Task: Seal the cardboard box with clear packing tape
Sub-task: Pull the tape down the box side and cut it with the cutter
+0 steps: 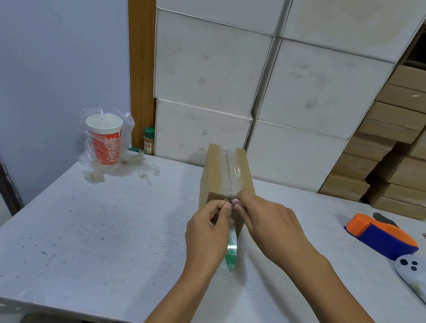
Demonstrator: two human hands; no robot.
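Both hands meet at the near top edge of the cardboard box [227,179], which stands on the white table [89,240] straight ahead of the person. The left hand [207,234] is curled in tight, thumb and forefinger pinched together on the clear tape [230,167] right where it folds over that front edge. Below its knuckles a loose tail of tape with green print [232,252] hangs down the near face of the box, reaching toward the tabletop between the two wrists. The right hand [266,221] comes in from the other side, fingers bunched narrow, fingertips pressed against the same spot and touching the left hand's fingertips. Whether it grips the tape or only presses it down, I cannot tell.

Beyond the fingers, the strip of tape runs along the top seam of the box, wrinkled and shiny toward the far end.

Out past the right hand, well apart, an orange and blue tape dispenser [382,237] lies on the table, and nearer the right forearm rests a white controller [417,280]. Far off to the left of the left hand stands a red paper cup [104,138] in a plastic bag.
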